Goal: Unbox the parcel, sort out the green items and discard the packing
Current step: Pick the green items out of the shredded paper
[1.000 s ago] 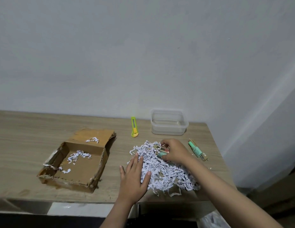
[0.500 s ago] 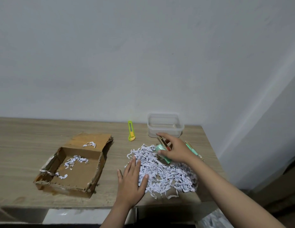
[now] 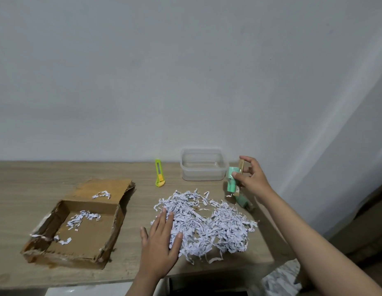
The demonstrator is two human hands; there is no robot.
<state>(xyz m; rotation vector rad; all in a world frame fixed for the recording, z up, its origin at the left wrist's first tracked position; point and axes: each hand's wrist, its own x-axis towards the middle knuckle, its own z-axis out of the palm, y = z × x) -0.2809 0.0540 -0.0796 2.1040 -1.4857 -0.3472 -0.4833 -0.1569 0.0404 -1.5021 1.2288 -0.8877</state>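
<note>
Wooden table (image 3: 25, 189) against plain grey wall (image 3: 185, 71).

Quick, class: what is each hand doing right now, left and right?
Left hand: open, fingers straight, resting flat on the shredded paper.
Right hand: holding a green item, pinched beside the clear container.

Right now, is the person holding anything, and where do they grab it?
The right hand pinches a green packet near its upper end. The left hand rests flat on the paper shreds.
</note>
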